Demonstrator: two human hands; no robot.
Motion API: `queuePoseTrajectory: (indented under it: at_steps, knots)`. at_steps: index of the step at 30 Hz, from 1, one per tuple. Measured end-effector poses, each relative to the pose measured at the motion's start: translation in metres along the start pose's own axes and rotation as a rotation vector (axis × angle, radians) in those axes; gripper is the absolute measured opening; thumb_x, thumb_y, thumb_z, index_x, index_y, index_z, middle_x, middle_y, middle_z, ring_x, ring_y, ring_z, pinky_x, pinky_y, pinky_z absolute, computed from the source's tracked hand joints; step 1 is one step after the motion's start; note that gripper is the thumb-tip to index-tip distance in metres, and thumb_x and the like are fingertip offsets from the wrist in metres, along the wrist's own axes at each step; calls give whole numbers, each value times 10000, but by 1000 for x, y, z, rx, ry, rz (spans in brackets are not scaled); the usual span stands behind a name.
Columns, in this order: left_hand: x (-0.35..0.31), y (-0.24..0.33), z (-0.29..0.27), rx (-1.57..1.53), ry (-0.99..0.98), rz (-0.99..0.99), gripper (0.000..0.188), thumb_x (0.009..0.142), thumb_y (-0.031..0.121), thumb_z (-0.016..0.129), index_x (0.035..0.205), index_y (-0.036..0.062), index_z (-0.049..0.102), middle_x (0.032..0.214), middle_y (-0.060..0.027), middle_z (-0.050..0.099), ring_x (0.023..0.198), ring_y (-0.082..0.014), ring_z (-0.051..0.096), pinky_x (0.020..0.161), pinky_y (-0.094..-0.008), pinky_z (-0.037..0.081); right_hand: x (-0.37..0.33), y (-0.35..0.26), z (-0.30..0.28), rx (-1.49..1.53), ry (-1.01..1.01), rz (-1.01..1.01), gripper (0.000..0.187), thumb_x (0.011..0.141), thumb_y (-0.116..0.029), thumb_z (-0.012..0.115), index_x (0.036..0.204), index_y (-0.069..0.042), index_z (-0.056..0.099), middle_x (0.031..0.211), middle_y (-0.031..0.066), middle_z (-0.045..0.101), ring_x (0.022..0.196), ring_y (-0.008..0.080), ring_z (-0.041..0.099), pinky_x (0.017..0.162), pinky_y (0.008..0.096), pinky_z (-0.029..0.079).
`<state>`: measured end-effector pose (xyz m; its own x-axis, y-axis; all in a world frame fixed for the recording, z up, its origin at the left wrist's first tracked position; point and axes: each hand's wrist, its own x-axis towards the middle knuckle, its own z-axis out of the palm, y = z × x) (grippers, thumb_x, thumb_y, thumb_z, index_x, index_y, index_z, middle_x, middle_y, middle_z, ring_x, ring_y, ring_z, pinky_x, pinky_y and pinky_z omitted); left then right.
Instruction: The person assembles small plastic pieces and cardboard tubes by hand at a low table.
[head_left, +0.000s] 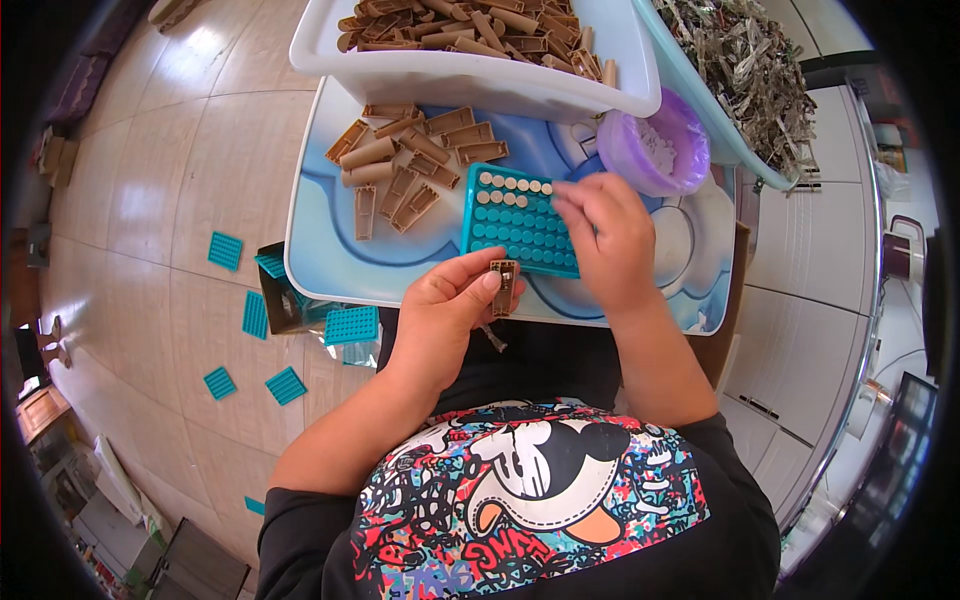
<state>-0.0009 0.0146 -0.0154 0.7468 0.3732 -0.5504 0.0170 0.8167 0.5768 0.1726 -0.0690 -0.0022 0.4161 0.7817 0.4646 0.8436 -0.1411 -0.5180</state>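
My left hand point(450, 300) grips a small brown plastic casing point(504, 292) between thumb and fingers, its hollow side facing up. Just beyond it lies a teal tray point(527, 262) with rows of round wells. Pale round discs point(510, 184) fill most of its far row and part of the second. My right hand point(612, 235) is over the tray's right end, thumb and forefinger pinched together beside the last discs. Whatever is between those fingertips is too small to make out. A loose pile of similar brown casings point(410, 165) lies left of the tray.
A white bin point(480, 85) heaped with brown casings stands at the table's far side. Right of it are a purple-lined bowl point(690, 150) of pale bits and a light-blue tub point(690, 75) of tangled strips. Several teal trays point(286, 385) lie on the floor at left.
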Motion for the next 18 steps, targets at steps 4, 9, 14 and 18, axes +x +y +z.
queuePoseTrajectory:
  at_steps: [4,9,14,18]
  knots:
    - [2,1,0,28,-18,18,328,910,95,551,1208,-36,514,1075,-142,628,935,-226,638,838,-348,524,8,11,8,-134,11,40,85,697,-59,694,766,-47,647,793,88,585,732,276,575,640,370,470]
    - [1,1,0,31,-18,11,331,912,96,547,1214,-35,507,1079,-145,626,934,-221,638,829,-342,527,1,5,4,-146,-14,-29,93,687,-51,699,757,-52,639,789,86,582,728,271,574,624,364,467]
    - [2,-2,-3,16,-49,15,305,920,48,514,1211,-44,505,1045,-122,622,929,-190,628,794,-297,519,-13,-29,-2,174,-115,-66,155,648,-43,718,762,-49,613,770,77,568,694,259,554,588,356,454]
    - [2,-2,-2,22,-22,19,304,919,51,517,1209,-42,508,1035,-115,624,907,-183,630,789,-293,516,-18,-34,2,177,-129,-99,146,651,-41,714,753,-50,610,772,70,567,684,251,547,576,349,449]
